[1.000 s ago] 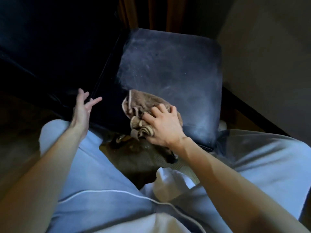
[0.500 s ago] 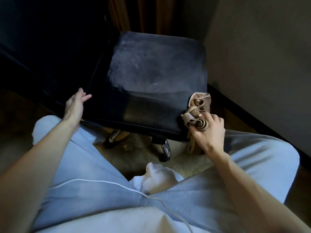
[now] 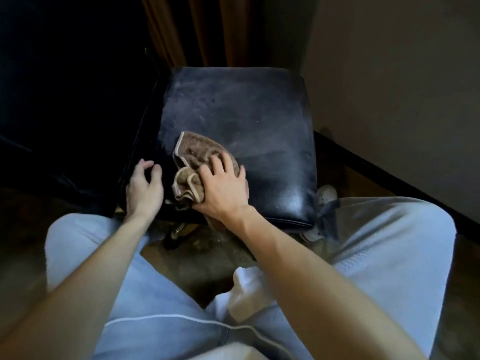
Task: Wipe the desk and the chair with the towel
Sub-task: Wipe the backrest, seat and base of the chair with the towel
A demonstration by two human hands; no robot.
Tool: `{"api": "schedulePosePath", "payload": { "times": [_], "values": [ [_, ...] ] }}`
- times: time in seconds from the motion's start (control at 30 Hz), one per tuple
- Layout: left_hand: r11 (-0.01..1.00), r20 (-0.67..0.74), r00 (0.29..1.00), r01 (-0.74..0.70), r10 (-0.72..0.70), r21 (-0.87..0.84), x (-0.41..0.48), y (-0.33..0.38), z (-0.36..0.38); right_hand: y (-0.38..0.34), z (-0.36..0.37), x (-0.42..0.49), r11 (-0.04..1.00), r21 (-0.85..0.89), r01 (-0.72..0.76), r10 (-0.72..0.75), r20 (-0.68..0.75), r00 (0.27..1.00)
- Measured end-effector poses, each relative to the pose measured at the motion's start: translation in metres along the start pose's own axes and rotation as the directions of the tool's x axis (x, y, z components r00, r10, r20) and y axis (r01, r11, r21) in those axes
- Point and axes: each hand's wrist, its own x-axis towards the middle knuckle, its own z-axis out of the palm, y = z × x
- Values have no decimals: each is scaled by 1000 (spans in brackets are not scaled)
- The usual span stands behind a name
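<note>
The chair's black leather seat fills the middle of the head view, dull with dust streaks. A brown towel with a pale hem lies bunched on the seat's front left part. My right hand covers the towel from the near side. Its fingers are spread and curved over the cloth, and its thumb is tucked round the bunched edge. My left hand rests at the seat's front left corner with its fingers loosely curled, holding nothing. No desk is plainly in view.
A beige wall with a dark skirting runs close along the chair's right side. Brown curtains hang behind it. Dark furniture stands tight against the left. My knees in light blue trousers frame the chair's metal base.
My right hand has swept the towel from the seat's front right corner back to its front left part. My left hand has shifted right onto the seat's corner and its fingers have curled.
</note>
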Motion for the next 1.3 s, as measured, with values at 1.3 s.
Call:
{"api": "schedulePosePath", "payload": {
  "times": [1.3],
  "values": [
    [906, 200, 975, 1, -94, 422, 15, -49, -26, 119, -4, -68, 799, 437, -412, 568, -327, 755]
  ]
}}
